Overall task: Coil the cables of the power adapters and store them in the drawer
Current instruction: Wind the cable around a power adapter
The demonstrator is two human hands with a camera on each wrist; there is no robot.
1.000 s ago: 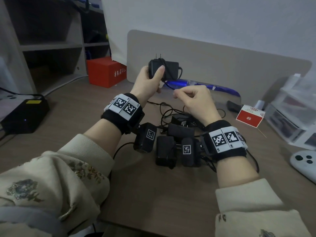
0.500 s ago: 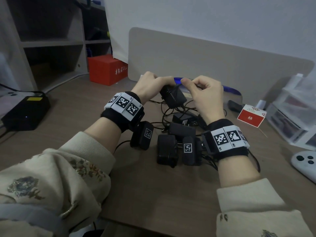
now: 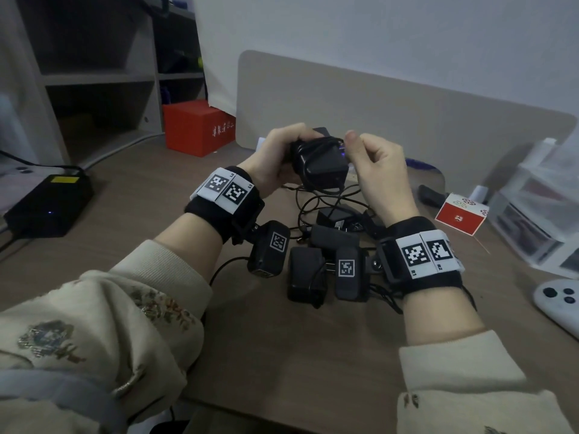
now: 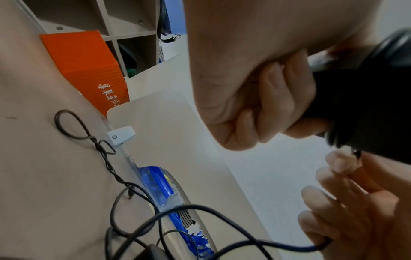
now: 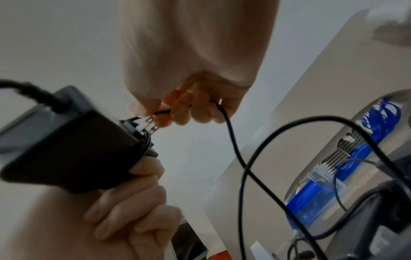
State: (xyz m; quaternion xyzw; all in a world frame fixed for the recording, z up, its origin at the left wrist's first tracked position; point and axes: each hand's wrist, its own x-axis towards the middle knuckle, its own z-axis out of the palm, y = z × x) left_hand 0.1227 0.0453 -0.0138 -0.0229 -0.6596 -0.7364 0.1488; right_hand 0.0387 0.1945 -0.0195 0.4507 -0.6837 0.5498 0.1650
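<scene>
Head view shows the left hand [image 3: 275,158] gripping an adapter [image 3: 324,166] above the desk [image 3: 282,355], over the pile [image 3: 316,261] of other adapters. Right wrist view alone shows the prongs [image 5: 147,125], just beside the right hand [image 3: 380,170], which pinches the cable [image 5: 231,137]. Bare desk lies in front of the pile.

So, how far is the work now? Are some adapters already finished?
Done: nothing visibly stored; no coiled adapter shows in the clear drawers.
In hand: the left hand grips one adapter with a few turns of cable around it, and the right hand pinches its cable, with much still loose.
Left: several adapters lie on the desk, cables tangled.
</scene>
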